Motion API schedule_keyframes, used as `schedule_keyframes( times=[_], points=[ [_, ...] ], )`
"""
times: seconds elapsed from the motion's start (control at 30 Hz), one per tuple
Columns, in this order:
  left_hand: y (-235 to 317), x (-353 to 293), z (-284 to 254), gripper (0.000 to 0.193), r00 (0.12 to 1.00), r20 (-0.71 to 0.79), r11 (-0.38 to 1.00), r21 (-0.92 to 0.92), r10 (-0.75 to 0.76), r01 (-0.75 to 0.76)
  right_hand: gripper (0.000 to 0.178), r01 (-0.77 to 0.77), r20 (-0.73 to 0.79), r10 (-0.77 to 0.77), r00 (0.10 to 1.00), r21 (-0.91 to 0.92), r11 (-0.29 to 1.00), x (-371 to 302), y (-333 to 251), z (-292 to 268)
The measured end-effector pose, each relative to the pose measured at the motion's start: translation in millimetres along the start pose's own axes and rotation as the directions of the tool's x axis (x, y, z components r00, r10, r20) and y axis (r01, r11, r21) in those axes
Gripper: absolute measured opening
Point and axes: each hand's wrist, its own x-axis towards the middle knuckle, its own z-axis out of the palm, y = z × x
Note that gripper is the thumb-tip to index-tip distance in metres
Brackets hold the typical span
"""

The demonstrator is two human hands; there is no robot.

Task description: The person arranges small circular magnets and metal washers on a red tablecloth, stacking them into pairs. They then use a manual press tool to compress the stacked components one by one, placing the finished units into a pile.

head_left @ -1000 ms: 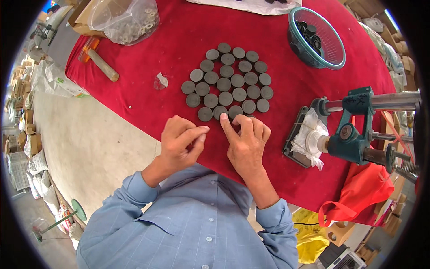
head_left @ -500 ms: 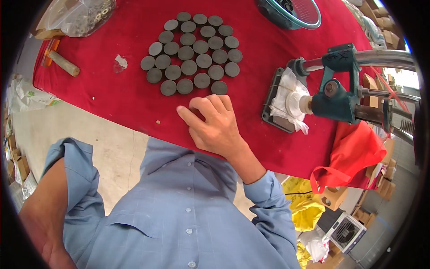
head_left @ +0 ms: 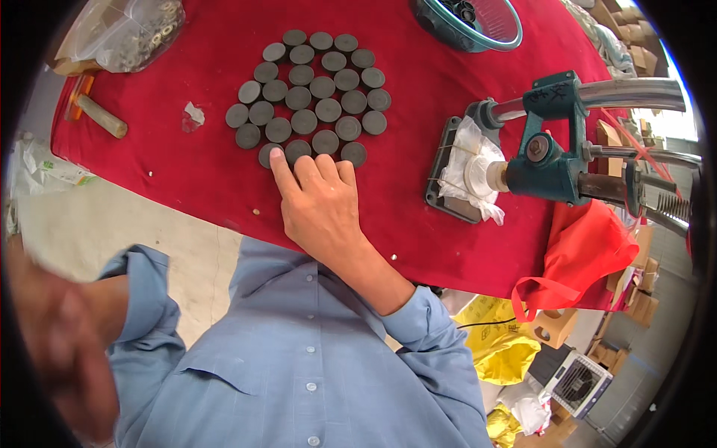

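Dark grey round discs (head_left: 304, 121), several of them, lie flat in a loose cluster on the red cloth (head_left: 418, 224). At the cluster's near edge, my right hand (head_left: 321, 209) reaches in with its index finger stretched out. That fingertip rests on the lower-left disc (head_left: 266, 157) and covers part of it. The other fingers are bent and lie just below the nearest discs, with nothing visible held; the thumb is hidden. My left hand (head_left: 71, 351) is raised at the lower left, off the cloth and smeared by motion, so its fingers cannot be made out.
On the right stands a green hand press (head_left: 556, 142), its base plate wrapped in white plastic. A teal basket (head_left: 478, 37) holds black rings at the far right. At left lie a wooden-handled tool (head_left: 102, 117) and a clear bag (head_left: 138, 33) of small parts. A red bag (head_left: 586, 254) hangs near the right.
My right hand has moved left and forward, and its index finger now touches the lower-left disc. My left hand has come up at the lower left. The whole view has shifted slightly.
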Motion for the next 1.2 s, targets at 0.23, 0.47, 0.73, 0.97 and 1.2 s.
schedule_keyframes(
  times=[0.23, 0.47, 0.73, 0.97, 1.2],
  points=[
    [-38.6, -52.4, 161.3, 0.012, 0.744, -0.215, 0.774, -0.161, -0.633, 0.612, 0.048, -0.141, -0.11, 0.152, 0.982, 0.103, 0.985, -14.6, 29.4, -27.2],
    [-34.5, -89.7, 200.2, 0.01, 0.541, -0.115, 0.549, -0.283, -0.833, 0.786, 0.056, -0.251, -0.113, 0.252, 0.961, 0.023, 0.968, -39.5, 61.3, -41.1],
    [-52.0, -65.8, 199.2, 0.01, 0.635, -0.166, 0.656, -0.236, -0.755, 0.717, 0.062, -0.244, -0.062, 0.247, 0.967, 0.045, 0.969, -38.5, 62.8, -37.1],
    [-74.9, -34.9, 206.6, 0.03, 0.805, -0.144, 0.809, 0.041, -0.576, 0.586, 0.06, -0.245, -0.089, 0.25, 0.964, 0.064, 0.967, -40.2, 61.5, -34.9],
    [-108.0, -29.4, 220.9, 0.043, 0.817, -0.075, 0.776, 0.272, -0.572, 0.569, 0.051, -0.304, -0.117, 0.325, 0.938, 0.169, 0.938, -40.5, 60.1, -34.9]
  ],
)
